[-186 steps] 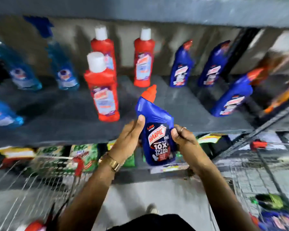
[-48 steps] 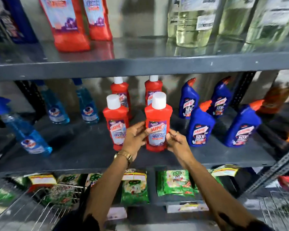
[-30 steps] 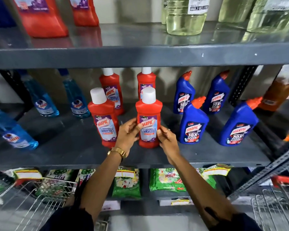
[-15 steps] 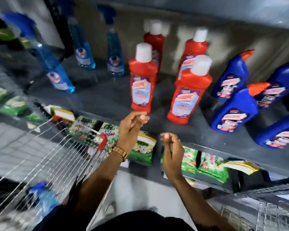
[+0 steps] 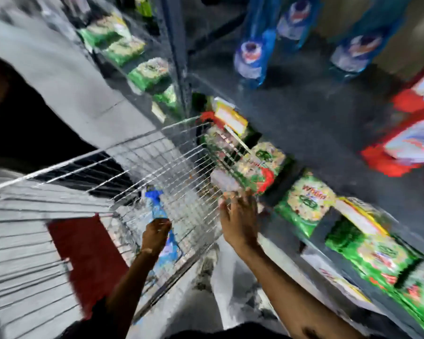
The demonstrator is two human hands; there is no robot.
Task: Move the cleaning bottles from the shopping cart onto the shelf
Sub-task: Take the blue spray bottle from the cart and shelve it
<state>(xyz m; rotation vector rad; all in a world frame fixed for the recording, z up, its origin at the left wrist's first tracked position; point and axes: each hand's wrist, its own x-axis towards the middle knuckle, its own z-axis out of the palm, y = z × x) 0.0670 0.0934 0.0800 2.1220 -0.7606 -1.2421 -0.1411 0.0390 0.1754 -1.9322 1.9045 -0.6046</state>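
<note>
The view is motion-blurred. A blue spray bottle [image 5: 157, 208] lies inside the wire shopping cart [image 5: 142, 139] at lower left. My left hand [image 5: 155, 233] reaches down into the cart and is closed around that bottle's neck. My right hand [image 5: 240, 217] hovers at the cart's near-right rim with fingers spread and holds nothing. The grey shelf [image 5: 304, 118] runs along the right. On it stand blue spray bottles [image 5: 251, 57] at the top and red cleaner bottles [image 5: 406, 148] at the right edge.
Green packets [image 5: 304, 201] fill the lower shelf just right of my right hand. A red panel [image 5: 83, 250] sits in the cart's near part. A dark upright shelf post [image 5: 179, 69] stands beyond the cart, with grey floor to the left.
Both hands let go of the red bottle on the shelf. The view swung left and down to the cart, and my left hand dropped in onto the blue spray bottle.
</note>
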